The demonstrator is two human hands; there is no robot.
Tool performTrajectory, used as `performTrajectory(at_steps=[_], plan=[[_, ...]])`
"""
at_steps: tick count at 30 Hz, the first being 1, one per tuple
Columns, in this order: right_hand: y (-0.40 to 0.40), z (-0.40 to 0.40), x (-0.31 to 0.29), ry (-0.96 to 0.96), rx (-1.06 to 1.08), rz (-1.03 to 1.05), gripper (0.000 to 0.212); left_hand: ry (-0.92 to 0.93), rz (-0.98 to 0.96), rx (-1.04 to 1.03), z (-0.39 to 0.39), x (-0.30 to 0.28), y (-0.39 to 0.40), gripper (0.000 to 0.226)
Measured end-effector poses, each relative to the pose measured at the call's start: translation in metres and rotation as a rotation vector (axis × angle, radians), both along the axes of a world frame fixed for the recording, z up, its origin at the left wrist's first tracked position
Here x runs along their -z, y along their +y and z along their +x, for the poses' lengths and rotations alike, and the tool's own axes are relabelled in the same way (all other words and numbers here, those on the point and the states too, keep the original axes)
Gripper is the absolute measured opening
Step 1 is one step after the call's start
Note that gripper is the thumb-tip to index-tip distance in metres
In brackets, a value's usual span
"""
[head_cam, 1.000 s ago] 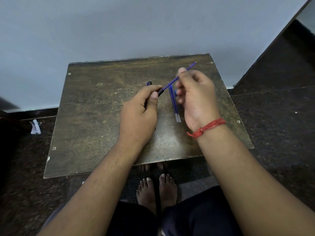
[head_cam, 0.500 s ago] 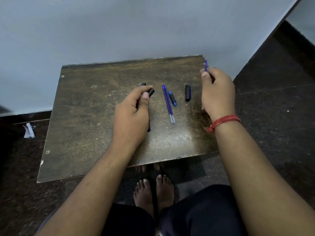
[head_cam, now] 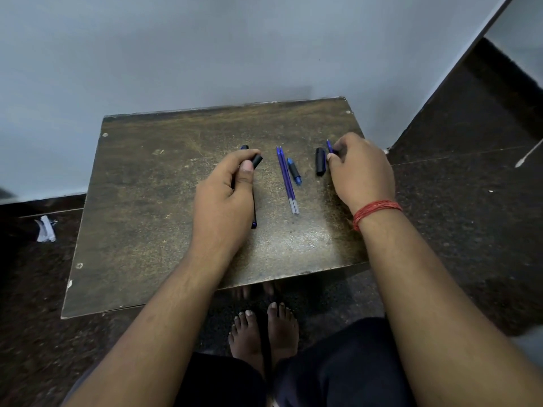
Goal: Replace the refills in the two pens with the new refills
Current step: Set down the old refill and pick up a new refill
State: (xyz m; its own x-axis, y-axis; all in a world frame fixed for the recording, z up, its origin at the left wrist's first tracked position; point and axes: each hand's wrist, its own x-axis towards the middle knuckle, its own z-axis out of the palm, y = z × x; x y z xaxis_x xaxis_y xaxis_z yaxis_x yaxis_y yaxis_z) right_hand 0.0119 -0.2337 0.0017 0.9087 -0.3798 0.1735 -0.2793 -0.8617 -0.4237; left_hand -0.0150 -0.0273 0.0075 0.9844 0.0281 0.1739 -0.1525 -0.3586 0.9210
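My left hand [head_cam: 224, 198] grips a black pen barrel [head_cam: 256, 161] with its open end poking out past my thumb. A second pen [head_cam: 254, 221] lies on the table under that hand, mostly hidden. My right hand [head_cam: 360, 171] pinches a blue refill [head_cam: 329, 146] low over the table's right side, only its tip showing. Two blue refills [head_cam: 286, 179] lie side by side in the middle of the brown table [head_cam: 152, 207]. Beside them are a small blue-and-black pen tip piece [head_cam: 294, 171] and a black cap [head_cam: 321, 161].
The small table stands against a pale wall [head_cam: 176, 54]. Dark speckled floor [head_cam: 470, 215] surrounds it, with a white scrap of paper [head_cam: 45, 229] at the left. My bare feet [head_cam: 264, 330] show below the table's near edge.
My right hand pulled the blue refill out of the barrel, carried it right and lowered it beside the black cap. My left hand kept the barrel and stayed put.
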Motion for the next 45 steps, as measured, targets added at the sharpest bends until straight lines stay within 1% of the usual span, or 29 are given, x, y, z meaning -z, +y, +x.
performTrajectory(at_steps=[17,21,23,25,29,32,36,38,45], plan=[[0.002,-0.001,-0.006,0.018,0.01,0.061,0.019,0.011,-0.013,-0.013,0.001,-0.001,0.001,0.027],[0.01,-0.004,-0.016,-0.066,0.005,0.073,0.018,0.015,-0.023,-0.028,0.003,-0.001,0.004,0.027],[0.021,-0.005,-0.023,-0.122,-0.043,0.071,0.015,0.016,-0.034,-0.051,0.005,-0.002,0.006,0.025],[0.038,-0.007,-0.026,-0.139,-0.118,0.063,0.012,0.012,-0.053,-0.085,0.007,-0.001,0.009,0.024],[0.062,-0.009,-0.022,-0.069,-0.239,-0.006,0.011,0.04,-0.109,-0.141,0.01,-0.002,0.013,0.025],[0.06,-0.009,-0.022,0.003,-0.246,-0.072,0.012,0.053,-0.13,-0.153,0.01,-0.004,0.013,0.025],[0.055,-0.012,-0.027,0.15,-0.248,-0.132,0.013,0.078,-0.116,-0.144,0.009,-0.004,0.012,0.016],[0.057,-0.014,-0.03,0.199,-0.253,-0.168,0.014,0.085,-0.107,-0.148,0.01,-0.002,0.013,0.017],[0.064,-0.016,-0.032,0.245,-0.256,-0.212,0.012,0.106,-0.109,-0.155,0.01,-0.002,0.012,0.02]])
